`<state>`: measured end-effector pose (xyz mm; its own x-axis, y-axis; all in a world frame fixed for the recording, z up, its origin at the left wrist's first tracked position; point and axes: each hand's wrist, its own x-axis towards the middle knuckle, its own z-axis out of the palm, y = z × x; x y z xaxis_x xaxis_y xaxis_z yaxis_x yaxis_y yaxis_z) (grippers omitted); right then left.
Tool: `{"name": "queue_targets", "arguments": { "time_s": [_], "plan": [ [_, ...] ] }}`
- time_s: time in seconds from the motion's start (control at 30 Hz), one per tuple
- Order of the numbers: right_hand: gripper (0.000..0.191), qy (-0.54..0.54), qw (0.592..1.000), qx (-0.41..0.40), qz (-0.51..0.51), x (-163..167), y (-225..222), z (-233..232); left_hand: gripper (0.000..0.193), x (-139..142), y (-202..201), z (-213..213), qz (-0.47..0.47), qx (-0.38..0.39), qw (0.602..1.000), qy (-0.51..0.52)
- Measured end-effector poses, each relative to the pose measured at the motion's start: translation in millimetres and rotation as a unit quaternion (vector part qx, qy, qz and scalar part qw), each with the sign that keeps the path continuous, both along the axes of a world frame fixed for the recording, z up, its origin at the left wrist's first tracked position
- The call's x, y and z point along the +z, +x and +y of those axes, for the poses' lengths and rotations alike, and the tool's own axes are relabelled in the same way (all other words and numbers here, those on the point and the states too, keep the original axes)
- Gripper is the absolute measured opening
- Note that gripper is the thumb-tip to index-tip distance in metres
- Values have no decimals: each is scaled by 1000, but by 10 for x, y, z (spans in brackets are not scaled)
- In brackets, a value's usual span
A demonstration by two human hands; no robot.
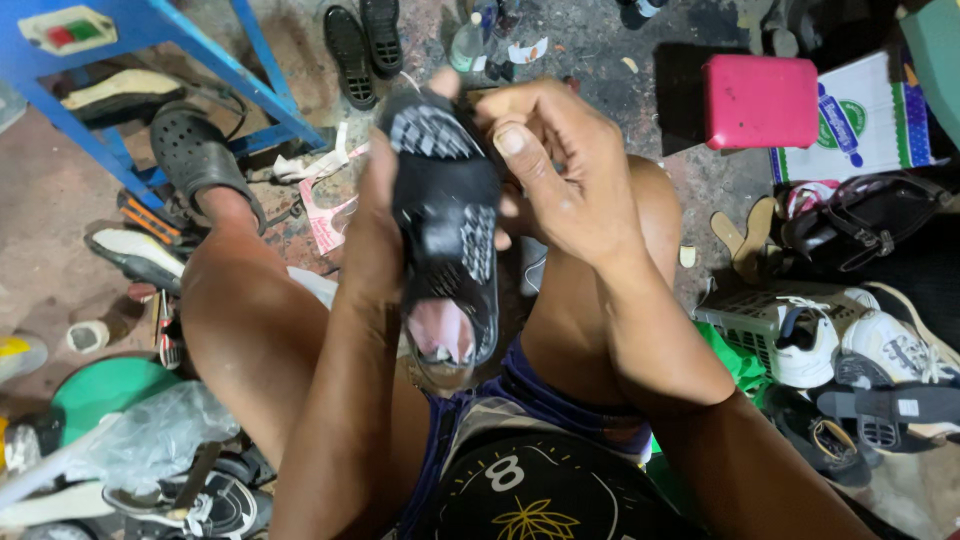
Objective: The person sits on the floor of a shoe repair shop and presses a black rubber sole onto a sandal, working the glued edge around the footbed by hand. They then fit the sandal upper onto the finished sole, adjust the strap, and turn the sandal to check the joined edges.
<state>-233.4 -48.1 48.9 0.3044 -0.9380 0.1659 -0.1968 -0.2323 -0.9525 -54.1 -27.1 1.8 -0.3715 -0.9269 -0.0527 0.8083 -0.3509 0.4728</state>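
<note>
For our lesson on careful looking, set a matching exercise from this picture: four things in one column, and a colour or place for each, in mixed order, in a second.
Things:
1. sandal
2. stool
3. frame
4. sneaker

Descriptions:
A. blue, upper left
B. black, held by left hand and right hand
C. white, in a basket
D. pink, upper right

Pairs: 1-B, 2-D, 3-A, 4-C

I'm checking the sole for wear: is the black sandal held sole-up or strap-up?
Sole-up. The black sandal shows its patterned tread to the camera, with the left hand slipped inside it and the right hand gripping its far end.
</note>
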Motion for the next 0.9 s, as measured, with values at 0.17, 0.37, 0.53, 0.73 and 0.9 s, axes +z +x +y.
{"name": "queue_targets", "arguments": {
  "time_s": [0.17,0.37,0.53,0.73,0.9],
  "plan": [
    [16,85,987,110,-76,-102,45,12,78,-13,188,-12,172,67,983,-19],
    [10,127,981,136,-47,-173,146,112,76,92,295,77,224,121,967,-30],
    [17,114,971,149,-151,-254,356,183,76,26,356,105,193,173,965,-41],
    [21,122,966,136,-181,-307,440,170,79,-112,388,157,123,242,962,-26],
    [16,16,1000,15,-21,-356,508,186,84,-138,308,58,122,234,962,-72]
  ]
}}
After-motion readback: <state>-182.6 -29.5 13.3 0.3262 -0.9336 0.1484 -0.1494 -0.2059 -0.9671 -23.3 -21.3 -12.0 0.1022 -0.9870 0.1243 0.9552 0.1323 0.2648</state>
